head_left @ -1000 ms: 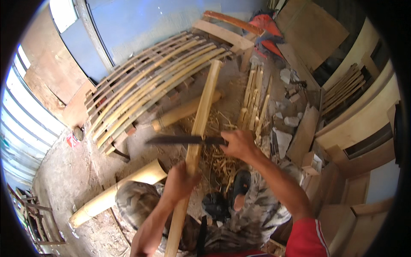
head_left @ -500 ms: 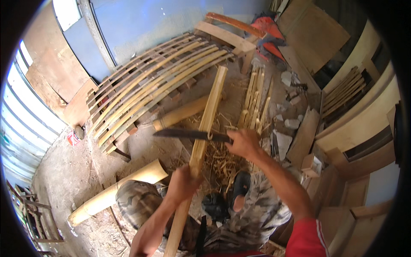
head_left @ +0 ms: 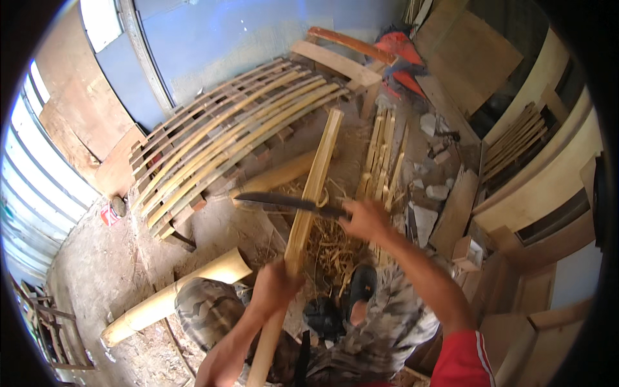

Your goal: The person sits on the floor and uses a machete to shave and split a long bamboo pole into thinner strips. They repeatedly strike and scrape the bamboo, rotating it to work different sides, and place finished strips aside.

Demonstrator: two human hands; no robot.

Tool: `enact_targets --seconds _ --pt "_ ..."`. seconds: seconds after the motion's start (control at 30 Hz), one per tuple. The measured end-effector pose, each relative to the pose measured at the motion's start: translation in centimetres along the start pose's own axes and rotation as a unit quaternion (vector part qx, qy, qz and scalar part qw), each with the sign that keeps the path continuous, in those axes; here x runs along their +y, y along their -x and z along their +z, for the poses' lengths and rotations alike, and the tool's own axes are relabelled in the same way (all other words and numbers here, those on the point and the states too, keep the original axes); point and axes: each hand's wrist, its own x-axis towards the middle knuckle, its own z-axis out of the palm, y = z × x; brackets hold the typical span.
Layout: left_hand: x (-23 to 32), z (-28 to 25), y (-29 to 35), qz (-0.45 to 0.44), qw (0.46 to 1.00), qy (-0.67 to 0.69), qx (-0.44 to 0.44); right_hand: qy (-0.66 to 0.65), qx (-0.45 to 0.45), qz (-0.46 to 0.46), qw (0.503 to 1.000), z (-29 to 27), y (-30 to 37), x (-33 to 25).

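Note:
My left hand [head_left: 276,288] grips a long split bamboo slat [head_left: 313,182] that slants up and away from my lap. My right hand [head_left: 365,219] holds the handle of a dark long-bladed knife [head_left: 282,202]. The blade lies crosswise, pointing left, and meets the slat at its right edge about midway along. Pale shavings [head_left: 329,248] lie on the ground under the slat. My knees in camouflage trousers [head_left: 206,306] frame the lower middle.
A curved rack of many bamboo strips [head_left: 225,138] stands ahead to the left. A thick bamboo pole [head_left: 174,295] lies at lower left, another [head_left: 277,177] behind the knife. Split slats [head_left: 383,151] rest ahead; wooden boards and panels [head_left: 541,187] fill the right side.
The knife and my right hand have shifted slightly up and right along the slat. The slat's far end has swung a little to the right.

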Motion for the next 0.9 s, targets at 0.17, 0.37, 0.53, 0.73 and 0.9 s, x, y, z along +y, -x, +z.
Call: enact_targets --seconds 0.17,0.37,0.53,0.73,0.9 --pt "0.8 -0.5 -0.6 -0.064 0.998 0.011 -0.009 0.078 -0.033 -0.181 0.98 0.2 2.5 -3.6" --pt "0.5 -0.4 -0.6 -0.074 0.996 0.029 -0.035 0.054 -0.1 -0.043 0.993 -0.7 0.7 -2.3" --pt "0.4 -0.2 -1.1 -0.07 0.997 0.016 -0.026 0.019 0.023 -0.026 0.999 -0.7 -1.0 0.9" --pt "1.2 -1.0 -0.1 -0.084 0.995 0.011 -0.044 0.061 -0.059 -0.059 0.995 -1.0 0.2 -0.7" --pt "1.1 -0.4 0.2 -0.101 0.992 0.029 -0.072 0.042 -0.025 -0.084 0.995 0.0 1.5 -0.9"
